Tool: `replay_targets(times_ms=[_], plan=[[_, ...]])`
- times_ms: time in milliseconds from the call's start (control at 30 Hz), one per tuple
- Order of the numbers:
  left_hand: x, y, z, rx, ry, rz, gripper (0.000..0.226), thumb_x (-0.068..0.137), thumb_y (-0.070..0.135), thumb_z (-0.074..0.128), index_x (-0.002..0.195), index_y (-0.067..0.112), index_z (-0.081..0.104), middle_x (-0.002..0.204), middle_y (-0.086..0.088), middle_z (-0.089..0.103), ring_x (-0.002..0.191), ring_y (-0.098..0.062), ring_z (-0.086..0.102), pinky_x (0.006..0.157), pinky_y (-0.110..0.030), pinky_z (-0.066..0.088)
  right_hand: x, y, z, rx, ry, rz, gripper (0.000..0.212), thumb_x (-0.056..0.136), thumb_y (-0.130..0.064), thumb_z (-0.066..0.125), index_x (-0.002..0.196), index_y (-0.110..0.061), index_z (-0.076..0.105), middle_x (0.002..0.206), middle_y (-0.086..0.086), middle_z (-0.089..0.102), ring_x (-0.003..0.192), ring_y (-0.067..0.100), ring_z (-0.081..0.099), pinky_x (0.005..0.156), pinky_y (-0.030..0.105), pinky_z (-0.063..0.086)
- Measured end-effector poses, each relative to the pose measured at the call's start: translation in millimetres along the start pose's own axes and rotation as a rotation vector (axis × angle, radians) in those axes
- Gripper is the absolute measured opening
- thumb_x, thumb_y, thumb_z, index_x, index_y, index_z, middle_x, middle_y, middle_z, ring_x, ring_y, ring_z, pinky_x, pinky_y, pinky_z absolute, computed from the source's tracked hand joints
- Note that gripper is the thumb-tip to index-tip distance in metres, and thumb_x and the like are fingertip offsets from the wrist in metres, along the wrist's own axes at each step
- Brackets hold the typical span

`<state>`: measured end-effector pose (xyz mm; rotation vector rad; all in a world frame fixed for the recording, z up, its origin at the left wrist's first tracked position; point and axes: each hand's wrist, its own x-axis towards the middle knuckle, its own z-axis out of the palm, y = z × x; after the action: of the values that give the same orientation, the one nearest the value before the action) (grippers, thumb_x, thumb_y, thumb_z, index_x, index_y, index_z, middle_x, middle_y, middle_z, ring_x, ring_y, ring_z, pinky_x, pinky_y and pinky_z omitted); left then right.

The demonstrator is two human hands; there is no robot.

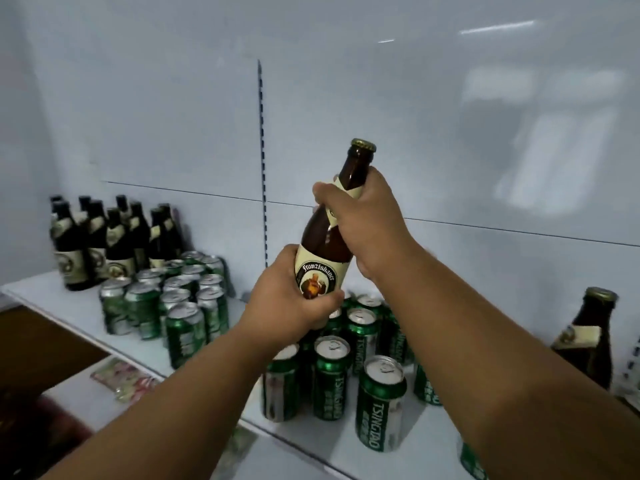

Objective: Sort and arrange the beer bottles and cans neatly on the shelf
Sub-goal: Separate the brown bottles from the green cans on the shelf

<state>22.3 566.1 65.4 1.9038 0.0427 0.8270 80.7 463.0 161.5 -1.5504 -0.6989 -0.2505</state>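
A brown Franziskaner beer bottle (323, 244) with a cream label and gold cap is held up above the white shelf (69, 299). My left hand (287, 299) grips its base around the label. My right hand (360, 216) grips its neck and shoulder. Several matching brown bottles (104, 237) stand grouped at the shelf's back left. Green Tsingtao cans (173, 299) stand in a cluster in front of them. More green cans (346, 368) stand loosely below my hands. One more brown bottle (588, 337) stands at the far right.
A white back panel with a slotted upright (262, 168) rises behind the shelf. A lower shelf (86, 396) holds a colourful packet (121, 379). Dark floor shows at the left. Bare shelf lies between the two can groups.
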Motion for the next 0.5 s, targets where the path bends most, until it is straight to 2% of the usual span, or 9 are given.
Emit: replay_targets(times_ms=[100,233,333,467,500], plan=[[-15,-8,-55,0.083,0.052,-0.02,0.05,0.067,0.019,0.086,0.105,0.023,0.053,0.083,0.002,0.07,0.067,-0.007,0.068,0.055,-0.018,0.051,-9,-11,60,0.079,-0.017,0.004,0.03,0.07,-0.042,0.066,0.09,-0.021,0.058,0.086,0.006,0.072,0.079,0.026,0.071,0.078,0.05,0.059],[-39,-36,-141,0.155,0.151,-0.063,0.05,0.066,0.022,0.087,0.103,0.028,0.053,0.086,0.005,0.071,0.075,-0.007,0.07,0.065,-0.025,0.058,-28,-26,157,0.092,-0.12,-0.006,0.024,0.072,-0.038,0.063,0.088,-0.02,0.058,0.083,0.006,0.071,0.075,0.025,0.07,0.075,0.048,0.059],[-58,-60,-216,0.186,0.207,-0.13,0.054,0.066,0.025,0.087,0.107,0.03,0.051,0.09,0.005,0.071,0.079,-0.005,0.07,0.071,-0.029,0.061,-42,-35,238,0.083,-0.222,-0.029,0.018,0.08,-0.035,0.065,0.088,-0.02,0.059,0.082,0.001,0.07,0.072,0.019,0.068,0.068,0.037,0.057],[-74,-93,-306,0.256,0.243,-0.168,0.055,0.07,0.021,0.086,0.111,0.027,0.05,0.093,0.006,0.07,0.081,-0.001,0.069,0.066,-0.017,0.055,-59,-42,336,0.104,-0.318,-0.038,0.017,0.086,-0.036,0.064,0.093,-0.021,0.059,0.08,-0.005,0.066,0.067,0.007,0.062,0.053,0.018,0.04],[-74,-103,-326,0.267,0.255,-0.173,0.054,0.071,0.02,0.085,0.11,0.028,0.049,0.093,0.006,0.07,0.081,0.0,0.069,0.066,-0.015,0.054,-61,-44,359,0.095,-0.339,-0.038,0.018,0.087,-0.036,0.064,0.094,-0.021,0.059,0.079,-0.005,0.066,0.067,0.008,0.062,0.052,0.018,0.038]])
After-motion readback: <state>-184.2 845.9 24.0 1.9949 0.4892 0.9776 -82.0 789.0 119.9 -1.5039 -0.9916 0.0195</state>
